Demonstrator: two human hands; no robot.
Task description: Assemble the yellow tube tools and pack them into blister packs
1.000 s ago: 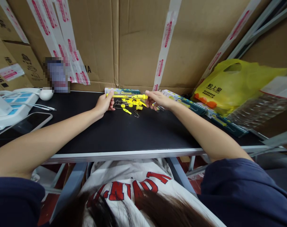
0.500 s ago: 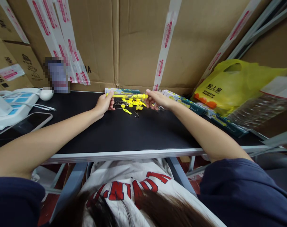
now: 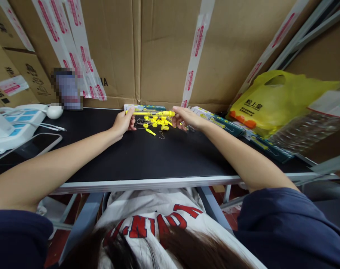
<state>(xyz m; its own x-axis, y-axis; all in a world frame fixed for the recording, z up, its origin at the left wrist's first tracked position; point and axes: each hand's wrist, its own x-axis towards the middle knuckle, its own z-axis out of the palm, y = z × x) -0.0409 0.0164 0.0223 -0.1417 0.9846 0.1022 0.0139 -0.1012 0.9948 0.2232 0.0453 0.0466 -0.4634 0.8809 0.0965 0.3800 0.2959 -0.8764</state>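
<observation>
A slim yellow pen-like tool [image 3: 154,113], with a metal-looking middle section, is held level just above the black table [image 3: 147,160]. My left hand [image 3: 123,122] pinches its left end, fingers closed. At its right end, my right hand [image 3: 187,118] has thumb and fingers closed on the thicker yellow part. Beneath and behind the tool lies a heap of small yellow plastic parts [image 3: 164,127] and thin bent wires, partly hidden by it. A small yellow clip-like piece [image 3: 150,132] and a bent wire loop [image 3: 162,135] lie at the near side of the heap.
Printed boxes [image 3: 231,129] line the table's right rear, beside a yellow plastic bag [image 3: 273,101] and a clear ribbed plastic package [image 3: 301,130]. A white power strip [image 3: 24,129] and a phone [image 3: 32,147] lie at left. Taped cardboard [image 3: 164,56] walls the back.
Almost nothing differs; both hands keep hold of the yellow tool in the same place, with only a very slight shift of the right fingers.
</observation>
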